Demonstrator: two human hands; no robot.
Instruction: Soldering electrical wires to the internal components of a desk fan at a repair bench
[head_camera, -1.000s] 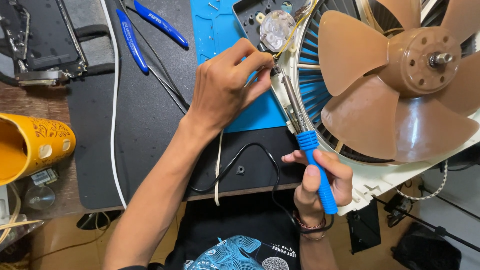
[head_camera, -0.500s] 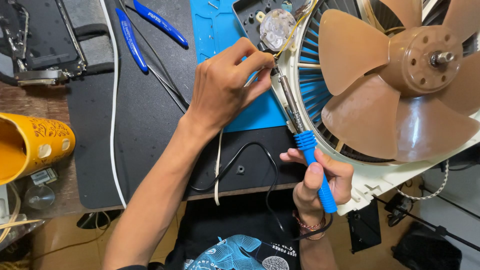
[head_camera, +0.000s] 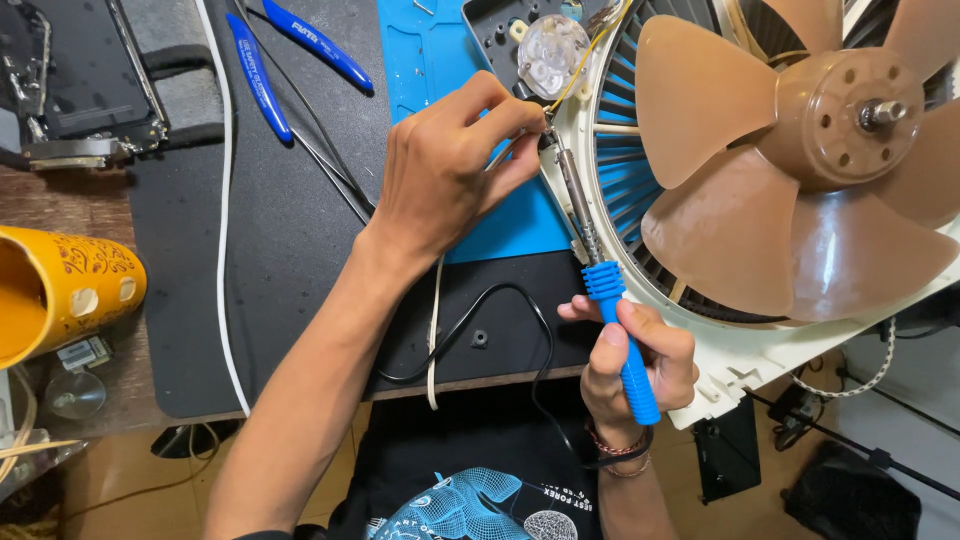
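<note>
Fingers of right hand (head_camera: 635, 365) grip blue soldering iron (head_camera: 612, 320); left hand (head_camera: 445, 170) pinches yellow wire (head_camera: 580, 75) beside fan (head_camera: 800, 170)

The right hand (head_camera: 640, 372) grips a blue soldering iron (head_camera: 610, 320) while the left hand (head_camera: 445, 170) pinches a wire (head_camera: 590, 55) beside the fan (head_camera: 800, 160).

I see a wooden table (head_camera: 70, 205) with a worn brown top, mostly covered by a dark work mat (head_camera: 290, 260) and a blue mat (head_camera: 425, 60) laid over it. Below the table edge, a tan floor (head_camera: 150, 480), tiled I think, though it's partly hidden. Light is even and soft, no hard shadows. Loose cables (head_camera: 880, 455) trail across the floor at lower right. No walls or windows in view.
</note>
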